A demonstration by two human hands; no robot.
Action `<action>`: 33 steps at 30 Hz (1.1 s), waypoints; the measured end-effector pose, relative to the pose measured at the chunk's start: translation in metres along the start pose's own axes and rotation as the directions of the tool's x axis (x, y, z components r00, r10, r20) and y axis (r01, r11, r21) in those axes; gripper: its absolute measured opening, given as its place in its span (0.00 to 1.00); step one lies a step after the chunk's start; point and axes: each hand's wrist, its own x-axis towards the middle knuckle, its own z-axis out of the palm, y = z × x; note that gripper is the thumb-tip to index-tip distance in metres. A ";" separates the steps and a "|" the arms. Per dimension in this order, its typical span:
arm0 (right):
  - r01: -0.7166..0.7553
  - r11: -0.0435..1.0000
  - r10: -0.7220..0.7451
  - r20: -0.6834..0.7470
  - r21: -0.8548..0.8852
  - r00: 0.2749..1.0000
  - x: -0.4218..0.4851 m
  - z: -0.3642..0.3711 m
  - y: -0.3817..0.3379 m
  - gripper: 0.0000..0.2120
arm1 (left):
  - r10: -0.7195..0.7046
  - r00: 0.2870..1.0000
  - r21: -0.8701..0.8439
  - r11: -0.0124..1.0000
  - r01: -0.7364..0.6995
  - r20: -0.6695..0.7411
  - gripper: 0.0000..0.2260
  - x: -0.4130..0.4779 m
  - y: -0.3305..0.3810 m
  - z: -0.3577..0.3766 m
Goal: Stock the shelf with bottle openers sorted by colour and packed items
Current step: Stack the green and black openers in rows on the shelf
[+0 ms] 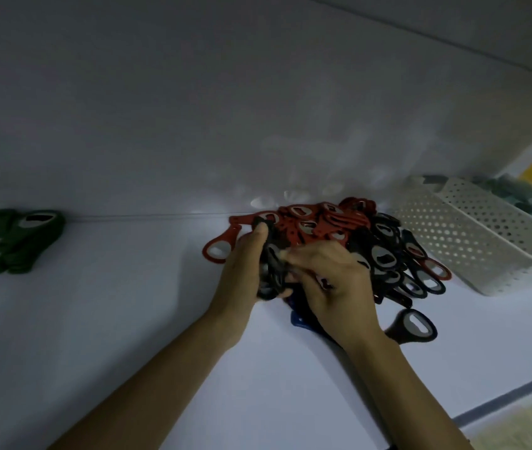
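Note:
A mixed heap of bottle openers (339, 235) lies on the white shelf (128, 319), red ones at the back, black and dark blue ones in front. My left hand (242, 271) grips a bunch of black openers (272, 271) stacked together. Beside it my right hand (333, 280) pinches the same black bunch from the right, fingers curled over the heap. A blue opener (298, 321) peeks out under my right wrist. One black opener (414, 326) lies apart at the front right. A group of green openers (8, 241) sits at the far left.
Two white perforated baskets (459, 241) stand at the right against the back wall, the farther one holding pale teal items (524, 199). The shelf's front edge (501, 397) runs along the lower right. The back wall meets the shelf just behind the heap.

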 end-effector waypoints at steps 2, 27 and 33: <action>0.010 0.999 -0.013 0.079 0.031 0.997 -0.001 0.002 0.001 0.15 | 0.019 1.000 0.006 1.000 -0.019 0.007 0.11 0.002 0.001 -0.004; -0.561 0.708 0.492 0.270 0.428 0.828 0.031 0.036 -0.048 0.15 | 0.465 0.881 0.725 0.579 -0.374 0.084 0.09 0.015 -0.022 -0.023; -0.498 0.772 0.448 0.218 0.394 0.867 0.025 0.039 -0.045 0.14 | 0.555 0.824 0.846 0.378 -0.375 0.117 0.07 0.027 -0.038 -0.024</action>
